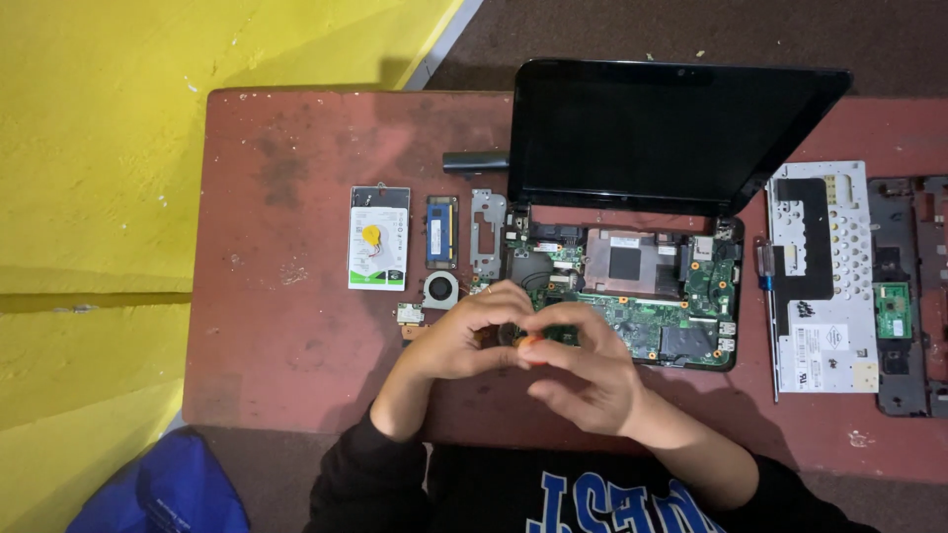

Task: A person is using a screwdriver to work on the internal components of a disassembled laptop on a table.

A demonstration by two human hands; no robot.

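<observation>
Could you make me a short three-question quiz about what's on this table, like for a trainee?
1. True or false: the laptop has its circuit board exposed.
2. Which lies farthest left on the table: A) small fan B) hard drive C) memory stick?
3. Where do the left hand and right hand meet?

Key: 1 true. 2 B. 3 Together over the laptop's front left corner, pinching something small.

Black long sleeves (pixel 346 484), blue-and-white lettering across the black shirt (pixel 602 498)
</observation>
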